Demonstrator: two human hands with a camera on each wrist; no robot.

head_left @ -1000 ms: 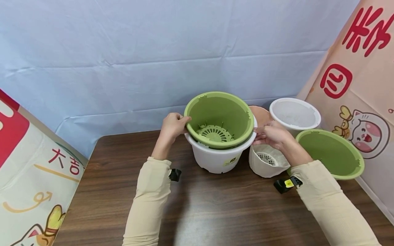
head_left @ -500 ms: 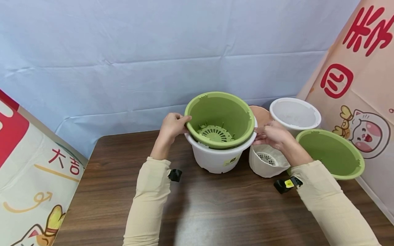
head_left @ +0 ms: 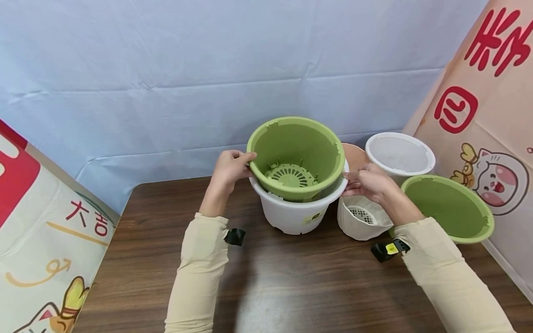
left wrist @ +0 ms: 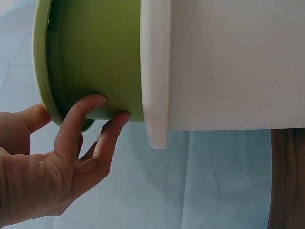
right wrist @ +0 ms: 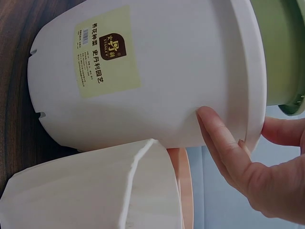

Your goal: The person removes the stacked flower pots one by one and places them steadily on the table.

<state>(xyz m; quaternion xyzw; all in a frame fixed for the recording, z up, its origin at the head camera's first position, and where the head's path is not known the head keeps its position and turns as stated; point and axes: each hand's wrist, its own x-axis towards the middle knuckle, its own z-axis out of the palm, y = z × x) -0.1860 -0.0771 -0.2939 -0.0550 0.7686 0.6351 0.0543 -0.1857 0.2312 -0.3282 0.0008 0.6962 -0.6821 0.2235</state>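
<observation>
A green flowerpot with a slotted bottom sits partly inside a larger-looking white flowerpot, its rim raised above the white one. At the green rim's left side, my left hand pinches it, thumb on the rim and fingers under it against the outer wall. On the opposite side my right hand grips the white pot's rim, thumb on top and fingers against the wall. The right wrist view shows a printed label on the white wall. The white pot stands upright on the wooden table.
Close by on the right stand a cream pot with a perforated bottom, an orange pot behind it, another white pot and a second green pot. A pale blue cloth hangs behind the table.
My left hand has lifted the green pot slightly, so more of its outer wall shows above the white rim. The right hand and the white pot have stayed in place.
</observation>
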